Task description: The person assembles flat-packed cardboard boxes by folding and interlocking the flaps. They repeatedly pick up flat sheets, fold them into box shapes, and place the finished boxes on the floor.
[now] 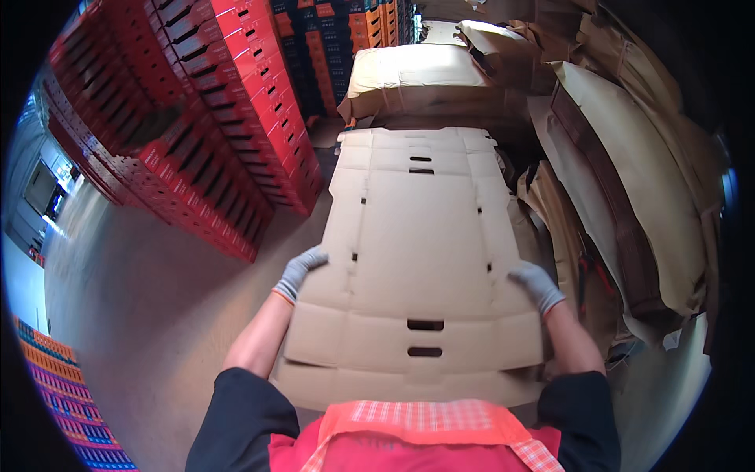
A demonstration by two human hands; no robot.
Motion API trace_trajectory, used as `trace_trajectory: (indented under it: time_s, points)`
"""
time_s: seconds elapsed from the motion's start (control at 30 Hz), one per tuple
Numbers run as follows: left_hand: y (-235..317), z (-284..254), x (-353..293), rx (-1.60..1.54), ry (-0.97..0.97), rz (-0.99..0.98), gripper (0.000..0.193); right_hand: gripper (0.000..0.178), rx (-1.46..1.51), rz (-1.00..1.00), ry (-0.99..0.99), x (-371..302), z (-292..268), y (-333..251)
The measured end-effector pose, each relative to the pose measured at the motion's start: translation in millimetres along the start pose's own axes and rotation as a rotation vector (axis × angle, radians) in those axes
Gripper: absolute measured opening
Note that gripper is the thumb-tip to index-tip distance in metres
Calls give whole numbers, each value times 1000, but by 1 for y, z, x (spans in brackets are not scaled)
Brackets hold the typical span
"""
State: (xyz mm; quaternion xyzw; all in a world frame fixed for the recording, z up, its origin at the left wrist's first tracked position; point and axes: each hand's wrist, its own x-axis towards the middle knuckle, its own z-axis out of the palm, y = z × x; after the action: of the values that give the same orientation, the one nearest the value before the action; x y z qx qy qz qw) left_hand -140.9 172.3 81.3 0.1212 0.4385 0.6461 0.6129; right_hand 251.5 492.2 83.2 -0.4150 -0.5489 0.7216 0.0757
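Note:
A large flat cardboard box blank (421,236), plain brown with crease lines and punched slots, spreads out in front of me. My left hand (299,273), in a grey knitted glove, grips its left edge. On the opposite edge my right hand (539,285), gloved alike, holds the same blank. The fingers of both hands are partly hidden at the sheet's edges. Beneath the blank's near end, more brown cardboard (393,385) shows close to my apron; whether it is a separate sheet I cannot tell.
Tall stacks of red cartons (271,102) stand at the left, with dark blue and orange cartons (330,47) behind. Beyond the blank sits a paper-wrapped bundle (417,71). Long wrapped bundles (637,173) lean at the right. Colourful stacked cartons (67,393) stand lower left on the floor.

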Motion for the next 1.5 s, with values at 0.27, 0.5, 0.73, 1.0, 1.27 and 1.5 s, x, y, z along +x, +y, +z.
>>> trace_trajectory:
  time_s: [0.27,0.5,0.73,1.0,1.27,1.5]
  points:
    - [-134,56,110,1365,705,538,68,63,-1381,-592,385,38,175,50]
    - [-36,-52,-59,2008,79,1002,71,50,-1438,-1190,736,-90,1,-4]
    - [-6,38,-15,2072,-323,512,35,22,-1769,-905,-261,-67,51,-19]
    - [10,92,-70,1946,-62,1064,22,16,-1092,-1395,243,-128,115,-53]
    - [-17,115,-133,1546,-873,-533,61,43,-1347,42,-900,-181,152,-32]
    - [-21,70,-62,2014,409,968,59,69,-1383,-1078,-6,-73,106,-43]
